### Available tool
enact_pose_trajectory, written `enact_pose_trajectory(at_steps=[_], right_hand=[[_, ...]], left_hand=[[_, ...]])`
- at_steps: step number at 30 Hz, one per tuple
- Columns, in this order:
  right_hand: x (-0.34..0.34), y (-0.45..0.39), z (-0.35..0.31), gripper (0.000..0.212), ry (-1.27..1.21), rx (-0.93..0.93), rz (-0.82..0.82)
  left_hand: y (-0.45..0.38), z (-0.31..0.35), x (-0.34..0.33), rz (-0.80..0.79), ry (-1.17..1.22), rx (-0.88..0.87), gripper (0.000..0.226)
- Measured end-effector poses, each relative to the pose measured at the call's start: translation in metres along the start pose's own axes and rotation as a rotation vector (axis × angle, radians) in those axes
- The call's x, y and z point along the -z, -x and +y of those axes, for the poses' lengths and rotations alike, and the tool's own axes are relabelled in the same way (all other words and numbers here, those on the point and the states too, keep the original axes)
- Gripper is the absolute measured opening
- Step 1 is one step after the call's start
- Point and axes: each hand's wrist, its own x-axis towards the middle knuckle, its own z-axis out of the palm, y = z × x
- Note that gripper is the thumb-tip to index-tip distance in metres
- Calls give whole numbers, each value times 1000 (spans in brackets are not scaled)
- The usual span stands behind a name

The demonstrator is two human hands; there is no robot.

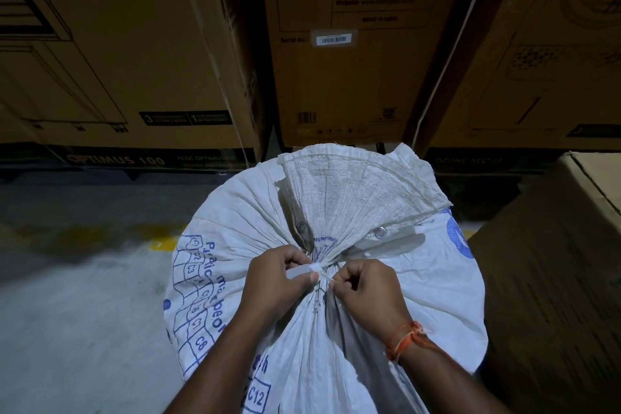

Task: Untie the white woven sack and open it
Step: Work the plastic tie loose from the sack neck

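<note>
A full white woven sack (420, 282) with blue print stands upright in front of me. Its neck is gathered tight and bound by a white tie (317, 268); above the tie the mouth fans out as a flap with two metal eyelets. My left hand (275, 282) pinches the tie's end at the knot, on the left side of the neck. My right hand (364, 289), with an orange thread on the wrist, pinches the tie strand just to the right. The two hands almost touch at the knot.
Large brown cardboard cartons (353, 70) are stacked in a row right behind the sack. Another carton (554, 279) stands close on the right. Grey concrete floor (74, 296) with a yellow mark lies to the left.
</note>
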Motion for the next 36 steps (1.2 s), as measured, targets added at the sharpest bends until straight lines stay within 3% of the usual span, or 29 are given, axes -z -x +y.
enact_pose_trajectory(at_steps=[3,7,17,20,25,36], right_hand=[[3,2,4,13,29,11,-15],[1,1,14,15,100,50,-35],[-2,-9,19,24,204,63,-115],[-3,-9,16,17,199,74,-100],[-4,-6,15,15,188,69,-90],[-6,-3,10,28,140,43,-81]], left_hand=[[3,-1,1,8,13,3,19],[-4,-9,10,-6,228,74,18],[-19,-9,13,-168,-42,-16,10],[-13,-4,8,-163,15,-15,17],[-10,-7,4,-101,-138,-110,28],[-8,-6,-2,-48,-145,-118,16]])
